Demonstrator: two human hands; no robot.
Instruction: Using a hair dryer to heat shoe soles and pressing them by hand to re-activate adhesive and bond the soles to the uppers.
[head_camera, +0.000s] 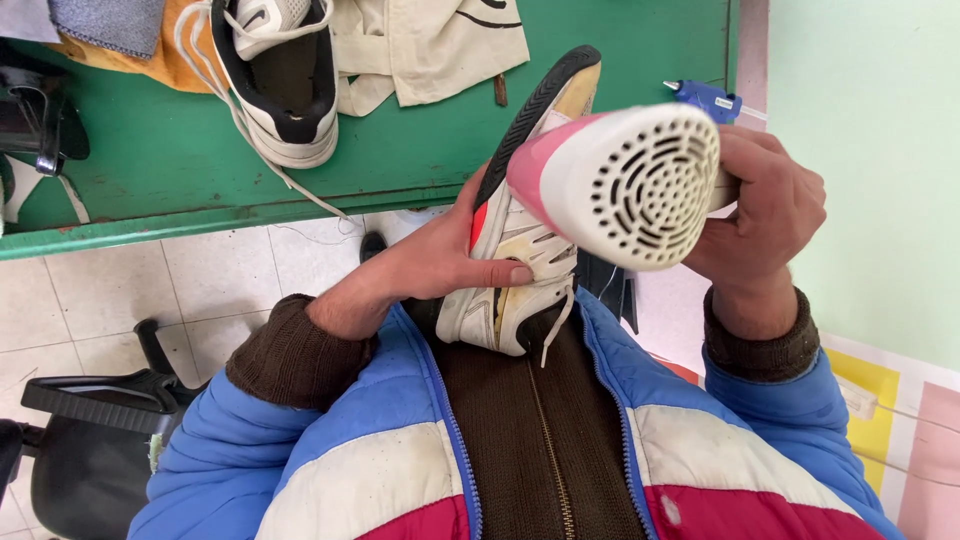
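Closest to us, our left hand (440, 262) grips a worn white sneaker (525, 225) against our chest, fingers wrapped round its far side and the thumb pressed flat along the laced upper. The sneaker is grubby and yellowed along its seams, with silver-grey side stripes, a patch of red-orange near the toe, a loose white lace end dangling at the heel, and a black ribbed sole that curves over a tan edge at the toe. Its long axis runs steeply away from us: the heel sits low against our brown zipped cardigan, while the toe points up and forward toward the green table (180, 150), leaning slightly to our right. The sole faces our left.

Just beside it, our right hand (765, 210) is closed round the handle of a pink and white hair dryer (625, 180), whose perforated white rear grille faces us and whose body lies right against the sneaker's side, hiding part of it.

Farther off on the table lie a second white sneaker (280, 80) with black lining and trailing laces, a cream cloth (430, 45), and a blue glue gun (705, 98) at the right edge. Below left, on the tiled floor, stands a black chair (90, 420).
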